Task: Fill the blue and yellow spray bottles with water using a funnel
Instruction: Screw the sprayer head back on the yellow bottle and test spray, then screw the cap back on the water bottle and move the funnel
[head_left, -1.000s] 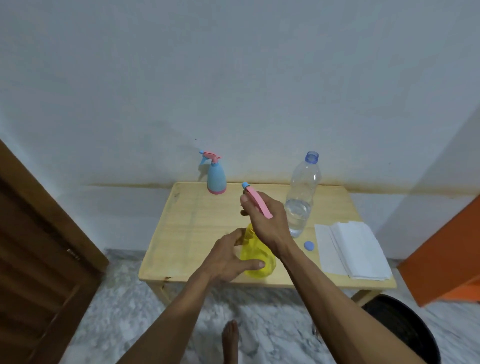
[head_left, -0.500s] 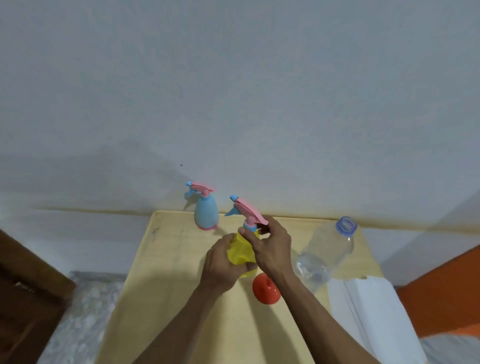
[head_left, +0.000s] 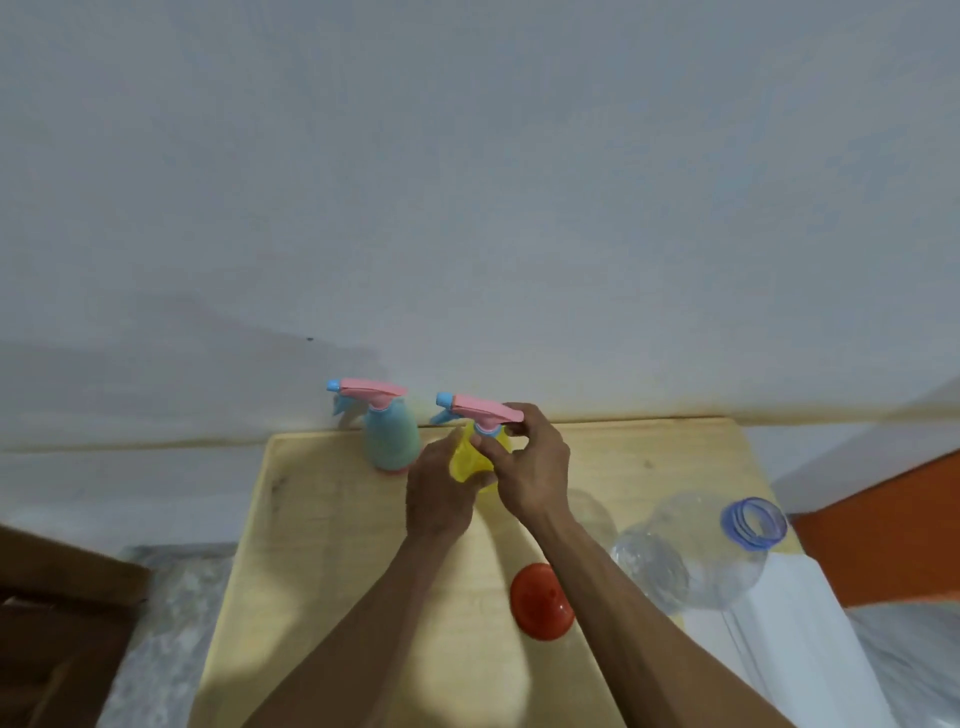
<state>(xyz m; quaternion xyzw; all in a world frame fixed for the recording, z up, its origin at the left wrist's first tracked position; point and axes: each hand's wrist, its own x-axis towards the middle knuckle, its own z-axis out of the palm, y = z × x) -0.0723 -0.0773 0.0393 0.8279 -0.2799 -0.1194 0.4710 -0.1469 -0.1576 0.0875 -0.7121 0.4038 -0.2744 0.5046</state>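
The yellow spray bottle stands near the table's far edge, with its pink trigger head on top. My left hand wraps round its yellow body. My right hand pinches the pink head at its collar. To the left stands the blue spray bottle, upright, with its own pink head, touched by neither hand. A red funnel lies on the table under my right forearm. The clear water bottle, uncapped, stands at the right with a little water in it.
The wooden table stands against a grey wall. White folded paper lies at its right edge. An orange surface is at the right and a brown wooden door at the lower left.
The camera has moved closer and over the table. Both hands have carried the yellow bottle from the table's front edge to the far edge, beside the blue bottle. The red funnel has come into view.
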